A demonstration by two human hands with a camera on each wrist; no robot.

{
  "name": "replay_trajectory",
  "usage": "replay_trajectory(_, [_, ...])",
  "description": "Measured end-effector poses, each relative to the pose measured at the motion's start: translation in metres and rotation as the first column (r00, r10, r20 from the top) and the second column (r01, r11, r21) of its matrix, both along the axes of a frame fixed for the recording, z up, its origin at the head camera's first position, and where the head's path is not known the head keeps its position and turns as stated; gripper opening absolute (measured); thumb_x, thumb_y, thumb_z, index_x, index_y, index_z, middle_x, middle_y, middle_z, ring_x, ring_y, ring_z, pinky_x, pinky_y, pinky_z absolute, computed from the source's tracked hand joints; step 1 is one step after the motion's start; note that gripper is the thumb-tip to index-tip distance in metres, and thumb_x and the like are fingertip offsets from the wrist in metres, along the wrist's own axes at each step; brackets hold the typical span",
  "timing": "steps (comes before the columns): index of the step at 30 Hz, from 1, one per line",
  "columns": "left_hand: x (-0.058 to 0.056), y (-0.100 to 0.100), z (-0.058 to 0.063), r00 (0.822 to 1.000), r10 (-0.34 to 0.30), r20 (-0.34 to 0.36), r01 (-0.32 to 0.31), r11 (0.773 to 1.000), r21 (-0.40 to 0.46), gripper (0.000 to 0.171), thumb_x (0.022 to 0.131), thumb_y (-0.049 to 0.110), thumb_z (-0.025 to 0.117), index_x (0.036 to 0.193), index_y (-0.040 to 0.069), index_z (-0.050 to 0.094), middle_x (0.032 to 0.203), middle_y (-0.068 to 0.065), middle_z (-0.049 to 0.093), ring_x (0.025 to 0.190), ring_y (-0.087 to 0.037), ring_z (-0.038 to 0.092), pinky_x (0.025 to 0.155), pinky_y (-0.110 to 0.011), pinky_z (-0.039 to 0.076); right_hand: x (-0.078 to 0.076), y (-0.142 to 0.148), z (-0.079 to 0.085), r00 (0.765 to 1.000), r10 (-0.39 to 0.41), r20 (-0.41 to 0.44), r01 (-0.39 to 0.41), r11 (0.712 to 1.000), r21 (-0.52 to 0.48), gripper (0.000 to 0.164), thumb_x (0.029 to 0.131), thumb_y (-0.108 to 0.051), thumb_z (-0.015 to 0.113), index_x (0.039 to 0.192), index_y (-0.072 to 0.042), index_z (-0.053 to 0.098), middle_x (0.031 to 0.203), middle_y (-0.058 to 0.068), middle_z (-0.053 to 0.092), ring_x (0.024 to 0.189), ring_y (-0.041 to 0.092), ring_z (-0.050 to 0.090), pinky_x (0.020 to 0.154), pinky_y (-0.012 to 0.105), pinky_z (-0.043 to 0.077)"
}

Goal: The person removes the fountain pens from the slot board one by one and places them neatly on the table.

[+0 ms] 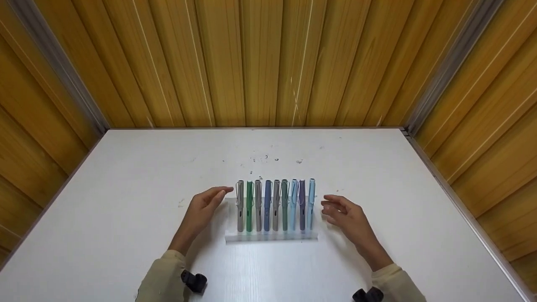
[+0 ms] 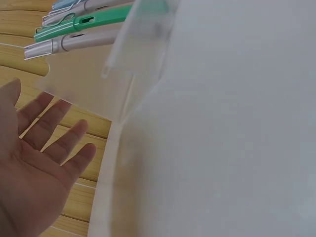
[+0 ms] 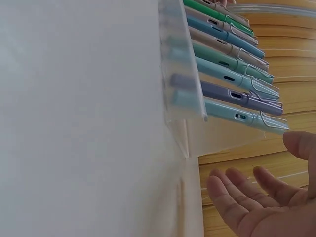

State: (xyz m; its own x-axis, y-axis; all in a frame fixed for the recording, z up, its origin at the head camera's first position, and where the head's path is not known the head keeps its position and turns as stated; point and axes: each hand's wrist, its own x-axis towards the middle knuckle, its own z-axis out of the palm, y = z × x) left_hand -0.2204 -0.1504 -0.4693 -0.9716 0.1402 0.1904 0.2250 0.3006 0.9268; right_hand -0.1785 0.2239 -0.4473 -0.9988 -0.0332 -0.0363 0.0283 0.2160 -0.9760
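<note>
A frosted clear pen stand [image 1: 271, 237] sits on the white table, and several capped pens lean side by side in it. At its left end is a grey pen [image 1: 240, 206] beside a green pen [image 1: 249, 206]; a light blue pen [image 1: 311, 204] is at the right end, beside a purple pen [image 1: 302, 205]. My left hand [image 1: 207, 207] is just left of the stand, fingers extended, holding nothing. On the other side, my right hand [image 1: 345, 214] has loosely bent fingers and holds nothing. In the right wrist view its thumb [image 3: 298, 144] appears close to the light blue pen's cap.
The white table [image 1: 105, 201] has small dark marks [image 1: 277, 159] behind the stand. Wood-patterned panels [image 1: 260, 63] wall in the back and both sides, with grey metal posts [image 1: 453, 67] at the corners. A black wrist camera [image 1: 194, 281] is on the left sleeve.
</note>
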Motion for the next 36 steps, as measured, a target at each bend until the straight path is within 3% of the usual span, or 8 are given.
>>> replay_trajectory(9, [-0.004, 0.001, -0.012, 0.996, -0.075, 0.049, 0.07, 0.992, 0.102, 0.027, 0.104, 0.031, 0.055, 0.12, 0.018, 0.072, 0.127, 0.002, 0.069, 0.131, -0.02, 0.055, 0.115, -0.046, 0.036, 0.001, -0.013, -0.02, 0.997, 0.067, 0.041, -0.063, 0.994, -0.094, 0.048, 0.097, -0.019, 0.067, 0.137, 0.004, 0.053, 0.133, 0.021, 0.062, 0.115, 0.027, 0.065, 0.093, 0.033, 0.056])
replay_trajectory(14, [-0.004, 0.0, -0.018, 0.991, -0.095, 0.096, 0.081, 0.987, 0.14, 0.028, 0.105, 0.031, 0.054, 0.119, 0.017, 0.074, 0.125, 0.002, 0.07, 0.132, -0.019, 0.054, 0.114, -0.043, 0.038, 0.0, -0.02, -0.025, 0.997, 0.054, 0.057, -0.047, 0.993, -0.108, 0.044, 0.097, -0.014, 0.066, 0.135, 0.007, 0.054, 0.127, 0.02, 0.065, 0.105, 0.02, 0.066, 0.084, 0.027, 0.056])
replay_trajectory(25, [-0.004, -0.001, -0.023, 0.993, -0.089, 0.079, 0.077, 0.987, 0.142, 0.027, 0.105, 0.027, 0.053, 0.117, 0.015, 0.074, 0.123, 0.001, 0.07, 0.128, -0.017, 0.057, 0.109, -0.036, 0.042, 0.0, -0.025, -0.038, 0.999, 0.017, 0.03, -0.012, 0.99, -0.141, 0.034, 0.096, -0.006, 0.066, 0.126, 0.008, 0.06, 0.112, 0.018, 0.071, 0.098, 0.018, 0.068, 0.08, 0.027, 0.057])
replay_trajectory(36, [-0.002, 0.001, -0.024, 0.994, -0.067, 0.084, 0.054, 0.989, 0.138, 0.029, 0.106, 0.028, 0.051, 0.118, 0.014, 0.073, 0.124, 0.0, 0.07, 0.13, -0.02, 0.055, 0.113, -0.044, 0.036, -0.001, -0.024, -0.042, 1.0, -0.001, 0.012, 0.003, 0.989, -0.149, 0.032, 0.095, -0.006, 0.067, 0.124, 0.007, 0.063, 0.109, 0.016, 0.072, 0.095, 0.017, 0.069, 0.078, 0.027, 0.057])
